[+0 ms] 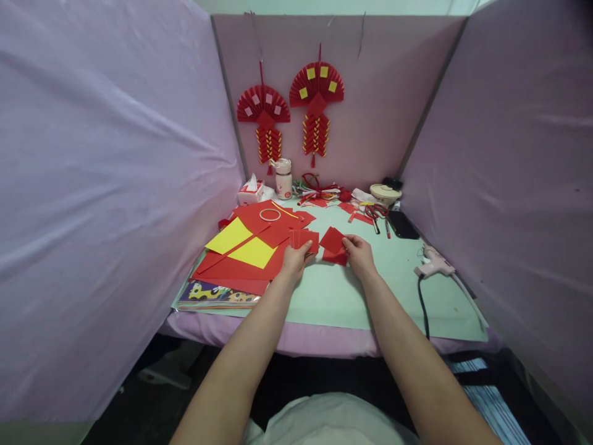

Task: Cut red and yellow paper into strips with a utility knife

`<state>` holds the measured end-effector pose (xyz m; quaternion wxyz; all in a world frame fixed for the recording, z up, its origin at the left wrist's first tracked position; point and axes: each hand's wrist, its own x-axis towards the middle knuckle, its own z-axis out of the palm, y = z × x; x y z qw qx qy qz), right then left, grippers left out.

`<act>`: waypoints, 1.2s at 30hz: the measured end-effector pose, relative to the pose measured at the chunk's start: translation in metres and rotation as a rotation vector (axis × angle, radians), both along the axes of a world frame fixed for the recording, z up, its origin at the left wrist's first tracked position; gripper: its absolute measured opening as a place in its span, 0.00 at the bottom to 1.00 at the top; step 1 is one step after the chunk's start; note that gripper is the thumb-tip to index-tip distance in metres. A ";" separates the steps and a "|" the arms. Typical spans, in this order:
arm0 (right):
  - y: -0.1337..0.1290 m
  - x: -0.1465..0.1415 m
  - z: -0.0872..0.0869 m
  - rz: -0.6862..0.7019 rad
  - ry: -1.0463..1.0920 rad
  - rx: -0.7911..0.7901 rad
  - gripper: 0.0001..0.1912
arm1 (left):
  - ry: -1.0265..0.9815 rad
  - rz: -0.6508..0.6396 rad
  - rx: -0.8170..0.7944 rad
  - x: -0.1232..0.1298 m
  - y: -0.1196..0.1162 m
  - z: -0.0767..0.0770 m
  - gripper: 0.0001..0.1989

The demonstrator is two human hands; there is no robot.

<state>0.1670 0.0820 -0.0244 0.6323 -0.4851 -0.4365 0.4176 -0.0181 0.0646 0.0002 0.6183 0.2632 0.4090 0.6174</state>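
Observation:
My left hand (296, 258) is closed on a fanned stack of small red paper pieces (304, 238), thumb on top. Just to the right, my right hand (358, 252) pinches the edge of a red paper square (332, 240). Under that square, another red piece (334, 257) lies low over the pale green mat (333, 303); whether it is held too is unclear. A small gap separates the papers of the two hands.
Red sheets (241, 278), a yellow sheet (243, 242) and a ring (270, 214) lie left. Behind are a tissue box (251, 193), a bottle (283, 179) and scissors (376, 211). Rightward are a phone (403, 225) and a glue gun (434, 262). Red fan ornaments (317, 102) hang behind.

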 end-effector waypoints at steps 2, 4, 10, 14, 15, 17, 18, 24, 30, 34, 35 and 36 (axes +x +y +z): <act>-0.001 -0.001 0.003 0.016 0.020 0.026 0.21 | -0.007 0.013 0.008 0.000 0.000 0.000 0.13; -0.002 -0.001 0.006 0.028 0.027 0.052 0.22 | -0.017 0.029 0.022 -0.001 0.000 0.001 0.14; -0.003 0.002 0.011 -0.008 -0.084 0.079 0.21 | -0.030 0.040 0.054 -0.003 -0.001 0.004 0.18; -0.003 0.009 0.006 -0.078 -0.287 0.009 0.15 | -0.019 0.044 0.059 -0.003 -0.001 0.003 0.18; -0.003 0.010 0.004 -0.104 -0.349 -0.017 0.11 | -0.015 0.043 0.061 -0.003 0.000 0.002 0.18; -0.005 0.010 0.003 -0.166 -0.465 -0.060 0.06 | -0.003 0.032 0.064 -0.002 0.000 0.001 0.19; -0.006 0.008 0.004 -0.199 -0.513 -0.072 0.05 | 0.004 0.022 0.066 -0.002 0.000 0.001 0.19; -0.011 -0.016 0.012 -0.124 -0.631 -0.026 0.16 | 0.041 -0.088 0.069 0.004 -0.005 0.000 0.21; -0.010 -0.011 0.009 -0.108 -0.666 -0.071 0.15 | 0.049 -0.108 0.033 0.002 -0.003 -0.002 0.18; -0.011 0.001 0.010 -0.238 -0.696 -0.090 0.11 | 0.062 -0.055 0.029 -0.001 0.000 -0.004 0.19; -0.012 -0.001 0.011 -0.248 -0.694 -0.072 0.13 | 0.067 -0.061 0.034 -0.001 -0.001 -0.003 0.19; -0.012 -0.004 0.012 -0.240 -0.686 -0.049 0.15 | 0.073 -0.077 0.039 0.001 -0.003 -0.003 0.20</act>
